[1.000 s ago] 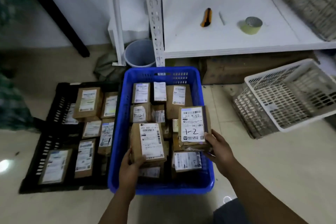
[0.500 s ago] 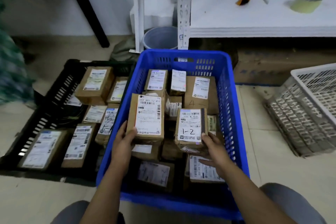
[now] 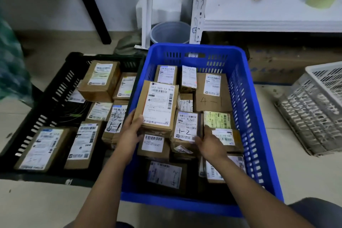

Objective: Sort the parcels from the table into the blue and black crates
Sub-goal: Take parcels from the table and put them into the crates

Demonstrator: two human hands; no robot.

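Pale floor (image 3: pixel 305 176), blue crate (image 3: pixel 246 116) beside black crate (image 3: pixel 55 87), white basket (image 3: pixel 314 109), grey bucket (image 3: pixel 170 32)

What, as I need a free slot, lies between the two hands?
No bare stretch: the head view shows a barcode-labelled parcel and the parcel marked 1-2 between the left hand and right hand.

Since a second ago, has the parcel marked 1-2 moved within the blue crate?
Yes. The 1-2 parcel has shifted away from the blue crate's right wall toward its middle, and sits lower in it.

Brown parcels (image 3: pixel 157 105) with white labels fill a blue crate (image 3: pixel 246 116) and a black crate (image 3: pixel 55 87)
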